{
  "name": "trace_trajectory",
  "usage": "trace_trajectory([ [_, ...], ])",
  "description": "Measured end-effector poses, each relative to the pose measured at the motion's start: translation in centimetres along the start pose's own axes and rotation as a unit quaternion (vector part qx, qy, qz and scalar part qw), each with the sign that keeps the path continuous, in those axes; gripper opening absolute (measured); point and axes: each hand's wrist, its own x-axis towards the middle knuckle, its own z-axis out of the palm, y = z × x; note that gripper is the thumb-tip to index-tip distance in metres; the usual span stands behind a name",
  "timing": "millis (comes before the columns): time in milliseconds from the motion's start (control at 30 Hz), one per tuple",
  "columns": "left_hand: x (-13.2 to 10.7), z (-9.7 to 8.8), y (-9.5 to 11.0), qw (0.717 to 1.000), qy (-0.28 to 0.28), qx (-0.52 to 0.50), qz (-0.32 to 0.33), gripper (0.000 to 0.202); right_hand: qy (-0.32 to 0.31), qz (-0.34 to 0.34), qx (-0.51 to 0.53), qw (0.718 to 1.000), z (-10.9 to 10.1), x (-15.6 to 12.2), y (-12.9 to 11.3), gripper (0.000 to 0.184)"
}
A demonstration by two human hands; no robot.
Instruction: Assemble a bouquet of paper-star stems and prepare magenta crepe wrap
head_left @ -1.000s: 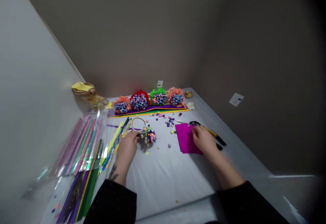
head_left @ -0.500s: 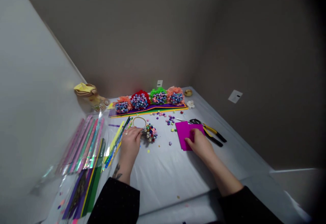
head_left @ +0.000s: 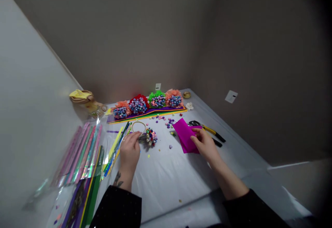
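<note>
My left hand point(head_left: 130, 150) is closed around the stem end of a small bouquet of tiny multicoloured stars point(head_left: 151, 137), its head pointing right just over the white table. With thumb and fingers my right hand point(head_left: 206, 145) pinches a sheet of magenta paper point(head_left: 184, 134), its left part raised at a tilt. More magenta paper lies beneath it. Scissors and yellow-and-black handled pliers point(head_left: 213, 131) lie just behind and right of the paper, partly covered. Behind my left hand is a thin hoop point(head_left: 138, 127).
At the back, several tissue-wrapped star bouquets point(head_left: 138, 104) rest on purple, green and orange sheets. Loose paper stars point(head_left: 169, 122) are scattered mid-table. On the left lie packs of shiny paper strips point(head_left: 81, 152) and loose strips point(head_left: 114, 152). A wooden basket point(head_left: 81, 97) stands at back left.
My right hand has lifted and tilted the magenta sheet off the paper below. My left hand still holds the bouquet. The whole view has shifted slightly.
</note>
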Motion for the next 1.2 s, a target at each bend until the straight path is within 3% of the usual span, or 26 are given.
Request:
trace_trajectory([
  [100,0.0,-0.2,3.2,0.977,0.126,-0.128,-0.117,0.018,-0.046,0.065,0.221,0.972,-0.4,0.0,-2.1,0.036],
  [133,0.1,-0.1,4.6,0.956,0.121,-0.196,-0.183,0.021,-0.071,0.084,0.284,0.952,-0.3,-0.1,-3.1,0.035],
  [200,0.4,0.6,7.3,0.889,0.023,-0.348,-0.297,0.037,-0.126,0.11,0.368,0.915,0.1,-0.1,-5.0,0.035],
  [300,1.1,2.3,9.5,0.772,-0.114,-0.493,-0.384,0.052,-0.211,0.104,0.417,0.878,1.7,0.2,-7.4,0.035],
  [367,1.4,3.4,9.4,0.725,-0.133,-0.535,-0.413,0.046,-0.252,0.084,0.413,0.871,3.2,0.6,-8.2,0.034],
  [433,1.4,4.1,8.4,0.75,-0.076,-0.501,-0.425,0.037,-0.239,0.042,0.382,0.892,4.6,1.0,-8.1,0.032],
  [500,0.8,4.3,7.4,0.821,-0.025,-0.413,-0.394,0.028,-0.162,-0.021,0.326,0.931,5.7,1.2,-7.5,0.028],
  [567,0.0,4.2,6.7,0.913,-0.02,-0.275,-0.301,0.017,-0.1,-0.078,0.264,0.956,6.4,0.8,-6.7,0.021],
  [600,-0.4,4.1,6.7,0.946,-0.019,-0.212,-0.245,0.013,-0.112,-0.095,0.251,0.957,6.5,0.5,-6.3,0.018],
  [667,-1.2,3.9,6.8,0.981,-0.033,-0.138,-0.13,0.01,-0.17,-0.107,0.273,0.941,6.6,-0.4,-5.8,0.018],
  [767,-1.7,3.8,7.3,0.993,-0.044,-0.105,-0.011,0.017,-0.22,-0.074,0.315,0.92,6.8,-1.6,-5.6,0.024],
  [900,-1.8,3.9,7.4,0.993,-0.053,-0.11,0.006,0.019,-0.204,-0.025,0.345,0.916,7.0,-1.7,-5.7,0.024],
  [1067,-1.6,4.2,7.6,0.978,-0.05,-0.17,-0.107,0.013,-0.222,0.031,0.409,0.885,6.8,-1.1,-5.6,0.034],
  [1200,-1.3,4.4,7.6,0.931,-0.051,-0.276,-0.235,0.01,-0.255,0.035,0.436,0.862,6.6,-0.9,-5.5,0.034],
])
